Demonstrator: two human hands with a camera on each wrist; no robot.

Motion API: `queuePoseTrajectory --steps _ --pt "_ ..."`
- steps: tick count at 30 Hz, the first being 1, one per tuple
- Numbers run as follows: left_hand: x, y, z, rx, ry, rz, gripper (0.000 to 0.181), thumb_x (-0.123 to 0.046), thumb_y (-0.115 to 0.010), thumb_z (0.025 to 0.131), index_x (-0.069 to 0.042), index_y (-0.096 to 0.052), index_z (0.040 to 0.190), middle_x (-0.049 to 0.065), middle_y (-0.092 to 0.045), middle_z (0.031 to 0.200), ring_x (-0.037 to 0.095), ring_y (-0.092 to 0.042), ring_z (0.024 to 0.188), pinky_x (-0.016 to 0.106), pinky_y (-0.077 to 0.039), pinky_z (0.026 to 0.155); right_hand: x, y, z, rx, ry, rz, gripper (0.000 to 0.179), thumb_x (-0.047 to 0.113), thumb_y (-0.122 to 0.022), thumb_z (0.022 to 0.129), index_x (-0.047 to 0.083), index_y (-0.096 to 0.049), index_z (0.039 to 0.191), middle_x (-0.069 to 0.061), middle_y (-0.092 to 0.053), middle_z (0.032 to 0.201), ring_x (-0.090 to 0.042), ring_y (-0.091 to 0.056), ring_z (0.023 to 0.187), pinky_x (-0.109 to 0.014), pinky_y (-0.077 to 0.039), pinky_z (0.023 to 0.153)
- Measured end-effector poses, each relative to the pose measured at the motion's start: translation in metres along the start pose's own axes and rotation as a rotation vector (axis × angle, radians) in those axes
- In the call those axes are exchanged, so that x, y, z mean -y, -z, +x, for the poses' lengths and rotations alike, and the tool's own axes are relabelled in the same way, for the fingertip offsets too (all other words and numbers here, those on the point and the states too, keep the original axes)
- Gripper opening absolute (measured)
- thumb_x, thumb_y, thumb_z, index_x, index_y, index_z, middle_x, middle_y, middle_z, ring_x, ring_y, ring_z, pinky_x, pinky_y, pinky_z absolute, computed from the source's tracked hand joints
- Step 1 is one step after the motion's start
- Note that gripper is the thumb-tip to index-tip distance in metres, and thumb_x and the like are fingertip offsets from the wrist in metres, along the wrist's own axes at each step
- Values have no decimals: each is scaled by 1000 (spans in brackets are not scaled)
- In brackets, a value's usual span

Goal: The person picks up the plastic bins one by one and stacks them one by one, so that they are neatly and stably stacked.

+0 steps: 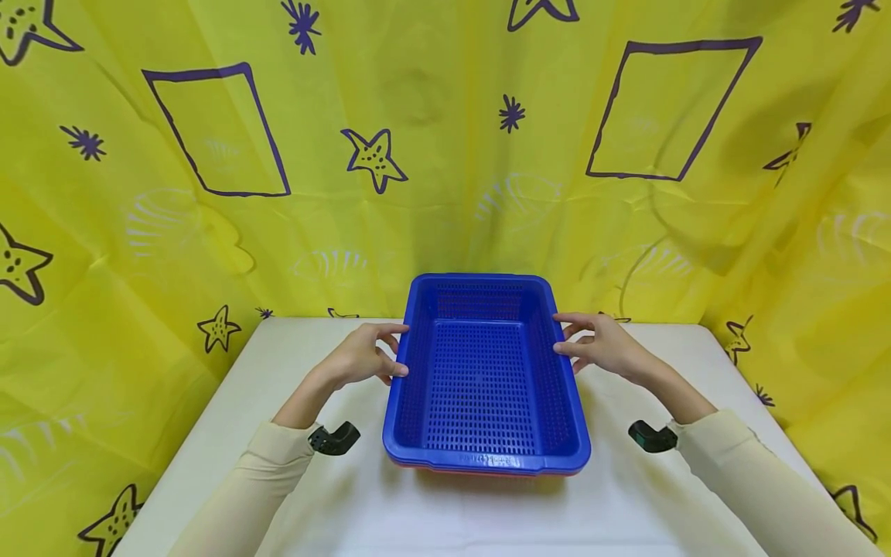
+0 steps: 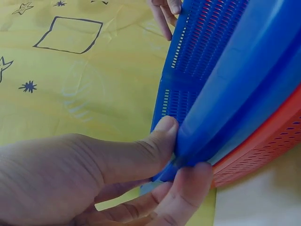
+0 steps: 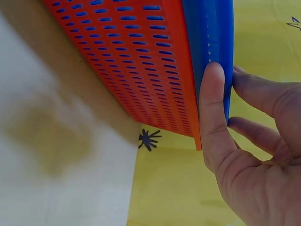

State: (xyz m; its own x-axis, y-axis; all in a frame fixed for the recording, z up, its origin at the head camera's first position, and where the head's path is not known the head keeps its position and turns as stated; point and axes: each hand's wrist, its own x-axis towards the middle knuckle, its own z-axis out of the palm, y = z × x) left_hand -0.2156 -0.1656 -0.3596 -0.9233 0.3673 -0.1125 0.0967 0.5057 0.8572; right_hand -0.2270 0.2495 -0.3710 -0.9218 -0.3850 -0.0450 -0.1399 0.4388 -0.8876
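Note:
A blue perforated plastic basket (image 1: pixel 480 379), rectangular, sits nested in a red one whose edge barely shows beneath it in the head view. More of the red basket (image 3: pixel 127 61) shows in the right wrist view, its slotted wall below the blue rim. My left hand (image 1: pixel 365 356) pinches the blue rim at the left side, thumb (image 2: pixel 162 136) on top and fingers underneath. On the opposite side my right hand (image 1: pixel 602 340) grips the rim between thumb and fingers. The stack looks lifted and tilted above the table, its shadow falling there.
A white-covered table (image 1: pixel 306 495) lies below. Yellow curtain (image 1: pixel 445 224) with dark stars and rectangles hangs behind and along both sides, close to the table's back edge. Dark wrist devices sit at the left cuff (image 1: pixel 334 439) and right cuff (image 1: pixel 653 436).

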Motion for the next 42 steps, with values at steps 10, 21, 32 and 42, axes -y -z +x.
queuePoseTrajectory --steps 10,21,32,42 --pt "1 -1 -1 11 1 62 71 4 -79 86 5 -46 150 17 -54 106 23 -73 69 37 -64 70 1 -1 1 2 -7 -11 65 10 -71 97 -10 -41 151 -28 -58 116 -31 -72 75 -47 -64 71" --pt "3 -1 -1 24 -5 69 70 2 -78 88 5 -46 150 21 -54 108 22 -73 69 37 -64 71 4 -1 2 13 -16 -34 64 9 -71 98 -11 -41 150 -26 -57 112 -28 -72 73 -41 -64 68" --pt "1 -2 -1 19 18 44 70 5 -77 88 4 -46 150 19 -52 107 20 -71 69 39 -64 70 2 -2 1 -2 -27 -51 64 12 -71 98 -10 -41 151 -24 -57 110 -27 -72 74 -40 -64 68" --pt "2 -2 -2 23 24 49 69 3 -77 89 3 -46 151 20 -52 108 21 -72 69 37 -64 70 0 -2 3 6 -36 -42 65 13 -71 98 -10 -41 151 -24 -57 109 -28 -72 73 -46 -64 70"
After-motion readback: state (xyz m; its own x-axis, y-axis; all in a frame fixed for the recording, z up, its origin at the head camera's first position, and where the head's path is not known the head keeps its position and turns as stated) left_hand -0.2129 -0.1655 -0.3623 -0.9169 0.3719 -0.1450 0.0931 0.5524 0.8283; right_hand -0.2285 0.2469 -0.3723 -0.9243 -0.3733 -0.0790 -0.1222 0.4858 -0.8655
